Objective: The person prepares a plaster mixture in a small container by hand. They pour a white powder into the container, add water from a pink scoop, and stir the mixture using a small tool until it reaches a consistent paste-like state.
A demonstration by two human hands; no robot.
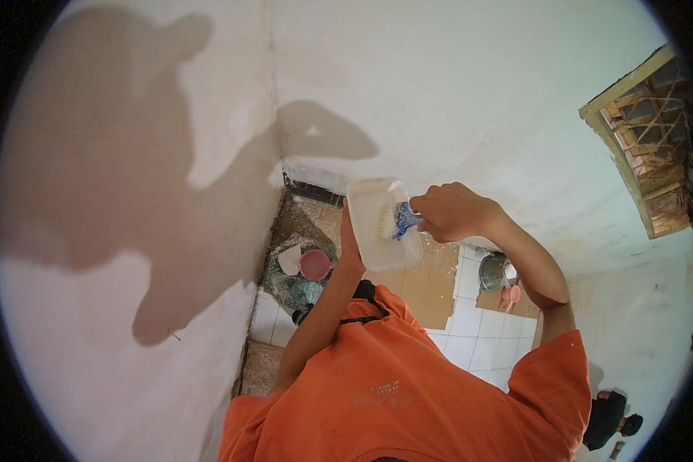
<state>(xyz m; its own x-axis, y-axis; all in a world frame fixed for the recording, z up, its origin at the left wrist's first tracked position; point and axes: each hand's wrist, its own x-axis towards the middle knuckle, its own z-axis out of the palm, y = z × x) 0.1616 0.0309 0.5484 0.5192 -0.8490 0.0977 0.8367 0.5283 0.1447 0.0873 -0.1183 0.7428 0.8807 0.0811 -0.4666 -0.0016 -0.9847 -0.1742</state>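
Note:
A white rectangular plastic tub (396, 257) is held up in front of me, tilted so its inside shows. My left hand (350, 245) is closed on the tub's left side, its fingers mostly hidden behind the wall. From the right, my right hand (454, 212) grips a blue paintbrush (404, 221) at its handle. The brush's pale bristle end is inside the tub, over a whitish coating; whether it touches the bottom, I cannot tell.
A corner of two pale walls (423, 92) rises ahead. Below lie a pink dipper (316, 265), a metal pot (491, 273), a small pink scoop (511, 294) and brown sheets (431, 296) on white tiles (481, 327). A wood-framed opening (647, 138) is at right; a dark-clothed person (607, 420) is lower right.

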